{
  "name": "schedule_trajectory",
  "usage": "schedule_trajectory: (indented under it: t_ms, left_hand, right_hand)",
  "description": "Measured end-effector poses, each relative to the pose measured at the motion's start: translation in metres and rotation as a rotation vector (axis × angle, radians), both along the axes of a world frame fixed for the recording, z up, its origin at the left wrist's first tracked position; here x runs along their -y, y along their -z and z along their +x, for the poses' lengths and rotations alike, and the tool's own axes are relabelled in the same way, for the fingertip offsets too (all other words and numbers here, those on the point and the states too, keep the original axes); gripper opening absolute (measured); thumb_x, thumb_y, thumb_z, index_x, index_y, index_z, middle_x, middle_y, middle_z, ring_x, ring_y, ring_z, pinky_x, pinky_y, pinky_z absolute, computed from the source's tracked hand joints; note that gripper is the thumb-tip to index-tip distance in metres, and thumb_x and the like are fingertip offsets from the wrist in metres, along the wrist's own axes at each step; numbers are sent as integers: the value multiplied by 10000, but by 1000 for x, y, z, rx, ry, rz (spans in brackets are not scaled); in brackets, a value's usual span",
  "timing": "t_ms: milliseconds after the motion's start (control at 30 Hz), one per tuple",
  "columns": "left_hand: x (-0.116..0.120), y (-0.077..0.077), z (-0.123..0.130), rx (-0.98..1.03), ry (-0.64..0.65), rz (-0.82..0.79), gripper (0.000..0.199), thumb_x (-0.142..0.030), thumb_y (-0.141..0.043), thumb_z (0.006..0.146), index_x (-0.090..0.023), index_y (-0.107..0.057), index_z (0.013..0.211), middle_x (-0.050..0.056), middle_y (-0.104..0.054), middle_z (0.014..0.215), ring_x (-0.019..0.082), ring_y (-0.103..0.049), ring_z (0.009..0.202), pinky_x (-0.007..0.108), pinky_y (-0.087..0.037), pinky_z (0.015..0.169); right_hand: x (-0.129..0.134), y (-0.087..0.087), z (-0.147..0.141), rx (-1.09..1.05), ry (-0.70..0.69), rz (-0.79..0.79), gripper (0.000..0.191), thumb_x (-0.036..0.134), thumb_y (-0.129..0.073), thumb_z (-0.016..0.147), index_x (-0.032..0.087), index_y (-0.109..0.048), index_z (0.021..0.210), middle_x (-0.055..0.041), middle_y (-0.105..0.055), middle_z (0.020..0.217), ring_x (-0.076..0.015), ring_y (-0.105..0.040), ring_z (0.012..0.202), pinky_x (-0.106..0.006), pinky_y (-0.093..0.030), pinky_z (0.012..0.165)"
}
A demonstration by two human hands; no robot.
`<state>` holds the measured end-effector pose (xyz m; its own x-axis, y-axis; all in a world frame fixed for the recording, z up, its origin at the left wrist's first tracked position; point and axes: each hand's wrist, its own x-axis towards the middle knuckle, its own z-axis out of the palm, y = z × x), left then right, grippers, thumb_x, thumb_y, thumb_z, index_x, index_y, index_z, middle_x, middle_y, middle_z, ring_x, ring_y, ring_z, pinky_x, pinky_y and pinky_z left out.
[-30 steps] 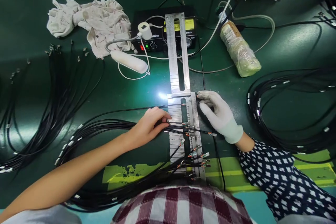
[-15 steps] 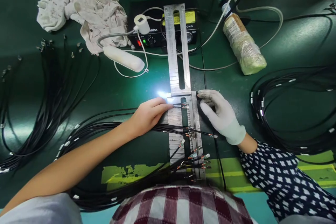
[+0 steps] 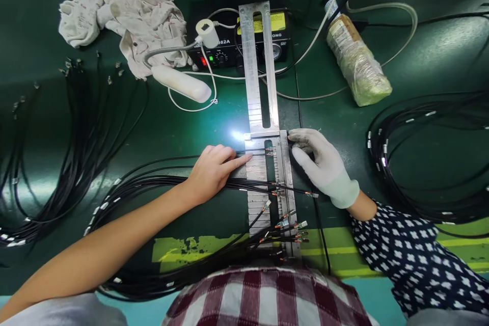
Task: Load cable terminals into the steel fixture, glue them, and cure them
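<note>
My bare left hand (image 3: 214,170) lies over several black cables (image 3: 183,156) at the left edge of the slotted metal fixture (image 3: 256,168). Its thumb stretches onto the metal plate, the other fingers bent back and apart from it. Two thin cables run past that hand, their small metal terminals (image 3: 270,151) lying in the fixture's slot. On the other side, my right hand (image 3: 323,163), in a white glove with dark-stained fingertips, rests at the right rail, thumb and fingers apart. A cable bundle (image 3: 255,184) crosses the fixture below, its connector ends (image 3: 311,194) past the rail.
A lit white lamp (image 3: 181,84) stands before a black control box (image 3: 214,56). Crumpled white cloths (image 3: 148,23) lie left, a plastic-wrapped bottle (image 3: 359,69) right. Black cables (image 3: 82,127) spread at left; a coil (image 3: 384,150) lies right. More connector-ended cables (image 3: 229,249) lie near my body.
My left fingers have drawn back leftward from the two cable ends, leaving the thumb stretched out. The right hand keeps its place at the rail. The whole view has shifted slightly.
</note>
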<state>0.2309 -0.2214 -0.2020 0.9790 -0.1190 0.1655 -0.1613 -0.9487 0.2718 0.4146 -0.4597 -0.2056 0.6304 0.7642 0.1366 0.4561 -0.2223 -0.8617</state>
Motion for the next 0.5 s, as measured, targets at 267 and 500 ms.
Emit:
schedule_trajectory:
  t_ms: [267,500]
  left_hand:
    - [23,-22,-12,-263,-51,-404,176,-310,-517,1027,-205,-605,1137,48,-663,990,204,-549,938,361,-382,846]
    - [26,-22,-8,-284,-138,-612,119,-253,-544,998,-189,-609,922,32,-623,885,175,-544,848,301,-436,750]
  right_hand:
    - [-1,1,-1,-36,11,22,201,315,-554,980,254,-656,1142,-69,-636,1275,-234,-680,1017,-445,-597,895]
    - [-1,1,-1,-30,8,21,193,305,-549,983,259,-655,1138,-65,-638,1260,-234,-669,1029,-435,-591,884]
